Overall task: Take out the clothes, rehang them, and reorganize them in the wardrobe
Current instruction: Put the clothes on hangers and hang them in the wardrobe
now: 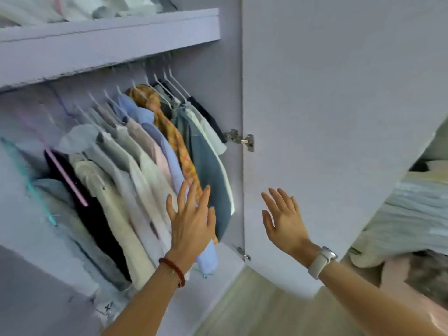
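Several garments hang on white hangers (155,83) in a lilac wardrobe (109,42): a black one, cream and pale shirts (126,180), a light blue shirt (169,156), an orange patterned piece (174,139) and a grey-blue top (208,166) at the right end. My left hand (191,221), with a red bead bracelet, is spread flat with fingertips over the blue and orange garments, holding nothing. My right hand (283,219), with a white watch, is spread in front of the open wardrobe door (339,93) and holds nothing.
A shelf above the hanging rail carries white folded items (72,8). The door's metal hinge (240,139) sits at the wardrobe's right wall. A heap of clothes (412,214) lies at the right behind the door. Light wood floor (254,306) is below.
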The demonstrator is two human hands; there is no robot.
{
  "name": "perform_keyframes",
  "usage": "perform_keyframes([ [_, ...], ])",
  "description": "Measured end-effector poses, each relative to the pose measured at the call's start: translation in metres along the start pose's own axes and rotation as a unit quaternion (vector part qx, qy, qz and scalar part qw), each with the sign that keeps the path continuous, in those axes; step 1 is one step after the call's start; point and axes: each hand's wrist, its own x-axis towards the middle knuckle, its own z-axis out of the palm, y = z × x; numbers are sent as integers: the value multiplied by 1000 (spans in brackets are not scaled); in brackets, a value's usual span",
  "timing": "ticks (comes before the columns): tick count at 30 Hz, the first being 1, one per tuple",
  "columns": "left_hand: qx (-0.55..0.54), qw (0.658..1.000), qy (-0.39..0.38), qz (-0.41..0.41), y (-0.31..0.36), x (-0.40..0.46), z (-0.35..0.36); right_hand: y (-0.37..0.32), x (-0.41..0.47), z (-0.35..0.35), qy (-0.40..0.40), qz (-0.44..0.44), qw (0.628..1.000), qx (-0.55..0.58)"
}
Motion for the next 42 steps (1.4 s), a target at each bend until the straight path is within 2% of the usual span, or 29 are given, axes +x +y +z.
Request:
perform_keyframes([
  [4, -83, 985, -90, 123, 124, -14, 57, 113, -81, -48, 12, 150, 988, -29],
  [8, -153, 942, -173, 242, 259, -36, 96, 209, -169, -95, 20, 286, 956, -58],
  [13, -214, 878, -246, 351, 397, -65, 130, 284, -276, -141, 48, 449, 890, -65],
  [19, -202, 808, -297, 467, 529, -75, 175, 341, -350, -182, 106, 588, 800, -53],
  [26, -186, 728, -362, 551, 672, -61, 229, 423, -392, -211, 149, 715, 682, -29],
  [30, -169, 692, -379, 591, 746, -51, 254, 477, -396, -234, 191, 756, 626, -13],
  [35, -149, 648, -410, 625, 823, -65, 270, 519, -420, -253, 217, 787, 577, -11],
  [42, -142, 614, -450, 632, 903, -130, 309, 600, -485, -264, 181, 814, 552, 3],
])
